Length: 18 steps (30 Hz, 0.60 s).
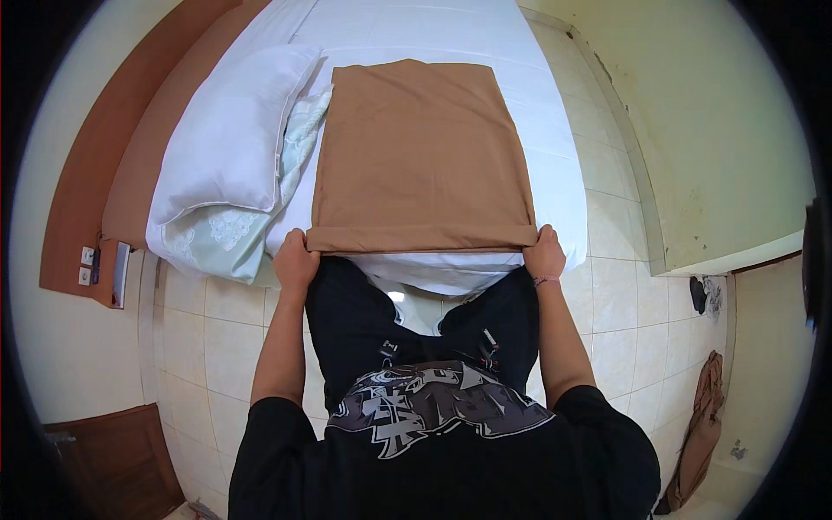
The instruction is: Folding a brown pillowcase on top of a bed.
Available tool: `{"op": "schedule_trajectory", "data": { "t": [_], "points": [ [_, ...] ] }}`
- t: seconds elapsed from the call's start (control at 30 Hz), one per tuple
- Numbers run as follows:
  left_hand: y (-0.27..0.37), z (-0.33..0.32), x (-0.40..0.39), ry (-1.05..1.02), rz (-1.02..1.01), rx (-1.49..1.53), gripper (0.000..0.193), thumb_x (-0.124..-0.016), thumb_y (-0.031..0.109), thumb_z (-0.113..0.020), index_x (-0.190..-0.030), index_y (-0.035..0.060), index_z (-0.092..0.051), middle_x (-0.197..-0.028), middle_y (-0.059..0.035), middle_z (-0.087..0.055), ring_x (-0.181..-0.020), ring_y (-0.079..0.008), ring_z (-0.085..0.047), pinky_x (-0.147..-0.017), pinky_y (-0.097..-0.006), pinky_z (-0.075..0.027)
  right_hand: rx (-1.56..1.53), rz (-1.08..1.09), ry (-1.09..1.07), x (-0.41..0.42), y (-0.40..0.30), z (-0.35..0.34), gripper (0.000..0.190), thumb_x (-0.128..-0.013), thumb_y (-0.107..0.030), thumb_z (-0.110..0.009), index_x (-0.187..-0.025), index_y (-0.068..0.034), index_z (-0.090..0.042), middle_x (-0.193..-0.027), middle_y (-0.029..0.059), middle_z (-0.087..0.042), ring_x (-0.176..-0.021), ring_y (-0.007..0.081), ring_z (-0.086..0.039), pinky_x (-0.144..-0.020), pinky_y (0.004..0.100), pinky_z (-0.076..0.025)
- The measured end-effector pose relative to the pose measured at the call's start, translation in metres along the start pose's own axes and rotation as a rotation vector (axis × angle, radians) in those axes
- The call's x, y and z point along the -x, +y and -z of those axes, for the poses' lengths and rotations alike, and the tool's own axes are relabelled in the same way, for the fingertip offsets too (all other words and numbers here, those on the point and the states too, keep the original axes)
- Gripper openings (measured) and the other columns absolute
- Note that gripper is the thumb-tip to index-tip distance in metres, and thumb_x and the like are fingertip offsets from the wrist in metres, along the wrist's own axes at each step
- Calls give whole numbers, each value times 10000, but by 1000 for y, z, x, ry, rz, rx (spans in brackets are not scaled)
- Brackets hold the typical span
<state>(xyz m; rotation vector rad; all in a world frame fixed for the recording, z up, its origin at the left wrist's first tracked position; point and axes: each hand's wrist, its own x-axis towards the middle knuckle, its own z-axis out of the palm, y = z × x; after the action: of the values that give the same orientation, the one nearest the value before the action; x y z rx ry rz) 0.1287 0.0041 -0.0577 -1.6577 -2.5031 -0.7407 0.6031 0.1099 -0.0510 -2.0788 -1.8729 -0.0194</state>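
Observation:
A brown cloth (422,143), folded into a broad rectangle, lies flat on the white-sheeted bed (556,169). Along its near edge runs a narrow turned-over band. My left hand (297,261) grips the left end of that band, and my right hand (545,252) grips the right end. Between the two hands the edge is pulled fairly straight, just above my knees at the bed's side. The fingertips are partly hidden by the cloth and the backs of my hands.
Left of the cloth, a white pillow (227,136) rests on a pale green patterned cloth (224,231). A brown headboard (84,188) with wall sockets (86,266) stands at left. Tiled floor (617,292) surrounds the bed. Brown fabric (699,442) hangs or lies by the right wall.

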Motion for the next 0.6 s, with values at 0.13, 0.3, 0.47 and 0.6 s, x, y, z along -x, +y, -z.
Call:
{"op": "schedule_trajectory", "data": {
  "t": [0.13,0.3,0.47,0.6],
  "points": [
    [-16,2,-15,37,-12,-92,138,-766,154,-661,-737,95,-539,-722,-106,-585,-682,-359,-602,-613,-474,-464,63,166,22,-13,15,9,210,-727,-78,-626,-884,-79,-488,-823,116,-594,-769,348,-623,-631,449,-509],
    [-18,0,-12,292,-24,-52,104,-784,162,-631,-735,101,-563,-707,-109,-598,-665,-362,-611,-587,-483,-462,14,223,184,-25,23,10,160,-763,-101,-604,-876,-87,-492,-820,127,-597,-737,345,-619,-606,460,-501],
    [-12,-27,11,-121,140,-145,109,-812,205,-616,-835,99,-623,-824,-151,-665,-789,-376,-654,-679,-483,-502,67,10,-72,-10,38,-22,154,-812,-149,-609,-893,-78,-500,-847,149,-656,-789,378,-641,-659,502,-497],
    [-17,-20,13,-159,193,-44,184,-849,261,-612,-868,78,-617,-822,-170,-665,-798,-398,-637,-683,-483,-490,-49,-51,-101,-8,36,-7,164,-826,-162,-619,-927,-79,-520,-844,150,-665,-800,371,-650,-661,481,-501]
  ]
}}
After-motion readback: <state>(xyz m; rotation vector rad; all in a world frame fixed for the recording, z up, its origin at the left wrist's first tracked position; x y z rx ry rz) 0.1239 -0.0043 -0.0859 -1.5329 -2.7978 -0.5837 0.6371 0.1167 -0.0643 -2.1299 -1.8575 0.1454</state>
